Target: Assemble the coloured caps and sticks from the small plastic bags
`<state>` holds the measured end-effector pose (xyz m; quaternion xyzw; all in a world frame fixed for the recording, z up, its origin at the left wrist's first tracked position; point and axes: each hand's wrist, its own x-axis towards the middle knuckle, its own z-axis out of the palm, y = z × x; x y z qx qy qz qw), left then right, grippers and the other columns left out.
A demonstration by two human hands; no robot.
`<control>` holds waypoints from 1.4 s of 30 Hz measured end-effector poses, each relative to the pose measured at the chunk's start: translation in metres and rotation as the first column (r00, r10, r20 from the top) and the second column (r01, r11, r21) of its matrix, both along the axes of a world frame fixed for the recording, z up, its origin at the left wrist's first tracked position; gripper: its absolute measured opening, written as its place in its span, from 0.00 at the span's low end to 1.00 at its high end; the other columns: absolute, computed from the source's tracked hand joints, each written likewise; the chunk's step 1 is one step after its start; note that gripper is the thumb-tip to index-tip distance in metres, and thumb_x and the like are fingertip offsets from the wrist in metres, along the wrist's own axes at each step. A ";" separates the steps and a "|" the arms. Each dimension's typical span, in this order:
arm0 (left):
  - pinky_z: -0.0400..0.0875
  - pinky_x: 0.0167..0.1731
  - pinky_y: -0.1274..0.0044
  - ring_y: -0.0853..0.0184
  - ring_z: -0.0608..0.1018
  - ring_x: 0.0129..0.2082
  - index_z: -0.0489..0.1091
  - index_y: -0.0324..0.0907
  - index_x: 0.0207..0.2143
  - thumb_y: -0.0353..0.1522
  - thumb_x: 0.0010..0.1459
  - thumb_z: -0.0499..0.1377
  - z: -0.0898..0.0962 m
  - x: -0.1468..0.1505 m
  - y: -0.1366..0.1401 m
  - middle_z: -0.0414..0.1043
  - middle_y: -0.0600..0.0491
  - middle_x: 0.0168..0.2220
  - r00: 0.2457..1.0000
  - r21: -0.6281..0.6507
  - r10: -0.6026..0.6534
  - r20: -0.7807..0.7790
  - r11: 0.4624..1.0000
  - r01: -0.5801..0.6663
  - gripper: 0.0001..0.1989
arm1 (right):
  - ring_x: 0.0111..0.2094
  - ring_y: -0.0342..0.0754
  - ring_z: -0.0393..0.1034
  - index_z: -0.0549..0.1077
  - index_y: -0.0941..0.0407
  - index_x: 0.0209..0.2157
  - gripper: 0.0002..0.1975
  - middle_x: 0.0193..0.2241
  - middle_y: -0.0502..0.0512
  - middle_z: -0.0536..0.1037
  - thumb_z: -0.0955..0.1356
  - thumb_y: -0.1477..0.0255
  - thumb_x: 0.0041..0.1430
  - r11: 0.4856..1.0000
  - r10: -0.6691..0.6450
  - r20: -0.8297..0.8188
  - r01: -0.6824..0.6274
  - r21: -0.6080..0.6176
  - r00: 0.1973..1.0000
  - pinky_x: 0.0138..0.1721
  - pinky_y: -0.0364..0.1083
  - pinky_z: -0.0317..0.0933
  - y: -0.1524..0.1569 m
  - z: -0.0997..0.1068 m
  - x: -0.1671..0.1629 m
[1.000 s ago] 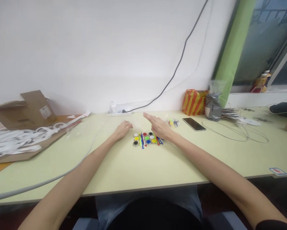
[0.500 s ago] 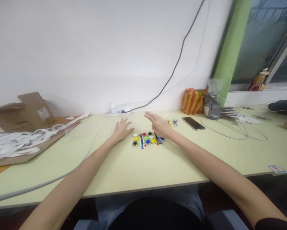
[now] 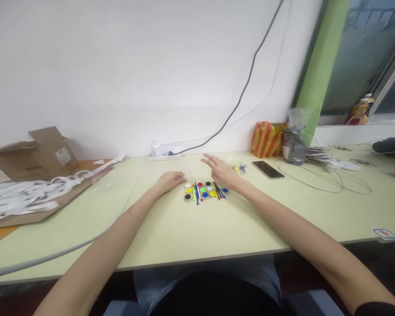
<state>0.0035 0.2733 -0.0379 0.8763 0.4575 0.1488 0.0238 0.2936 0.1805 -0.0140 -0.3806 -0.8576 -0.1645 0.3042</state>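
Note:
My left hand [image 3: 171, 180] rests low over the table beside the left edge of a small cluster of coloured pieces. Its fingers are curled in, and nothing shows between them. My right hand [image 3: 221, 172] is at the cluster's right side, with its fingers stretched out and some spread apart. It covers part of the far right of the group. The cluster has several round coloured discs, among them a black disc [image 3: 187, 197] and a green disc [image 3: 203, 189]. Thin plastic sticks [image 3: 197, 193] in blue, green, white and red lie between the discs.
Behind my right hand lie more small coloured pieces [image 3: 241, 168]. A phone [image 3: 268, 170], a striped bag [image 3: 266, 139] and looped wire [image 3: 329, 188] are to the right. A power strip [image 3: 164, 155] sits by the wall; a cardboard box [image 3: 45, 153] stands left.
My left hand's fingers have gone from spread to curled in. My right hand has stayed in about the same place. The whole view has shifted slightly.

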 end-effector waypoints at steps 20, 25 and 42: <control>0.67 0.56 0.58 0.49 0.74 0.58 0.54 0.38 0.70 0.33 0.65 0.46 0.006 -0.022 -0.003 0.71 0.36 0.58 0.944 0.128 0.251 -0.213 0.965 -0.228 0.31 | 0.61 0.59 0.59 0.56 0.58 0.66 0.34 0.67 0.66 0.56 0.60 0.83 0.56 0.973 -0.229 -0.045 0.228 -0.031 0.972 0.56 0.57 0.60 0.028 -0.011 0.038; 0.54 0.63 0.48 0.49 0.55 0.70 0.52 0.44 0.71 0.40 0.69 0.39 -0.004 -0.021 0.005 0.50 0.41 0.71 0.929 -0.012 0.227 -0.294 0.971 -0.241 0.31 | 0.54 0.59 0.65 0.59 0.60 0.65 0.28 0.55 0.68 0.72 0.60 0.79 0.64 0.904 -0.407 -0.024 0.400 -0.150 0.913 0.53 0.56 0.59 0.036 -0.017 0.047; 0.52 0.62 0.45 0.48 0.55 0.70 0.54 0.48 0.70 0.42 0.69 0.40 -0.006 -0.024 0.007 0.49 0.43 0.72 0.942 -0.038 0.222 -0.250 0.970 -0.239 0.29 | 0.48 0.55 0.67 0.79 0.55 0.48 0.18 0.44 0.62 0.77 0.64 0.82 0.63 0.896 -0.346 0.176 0.380 -0.229 0.922 0.49 0.50 0.58 0.045 -0.030 0.042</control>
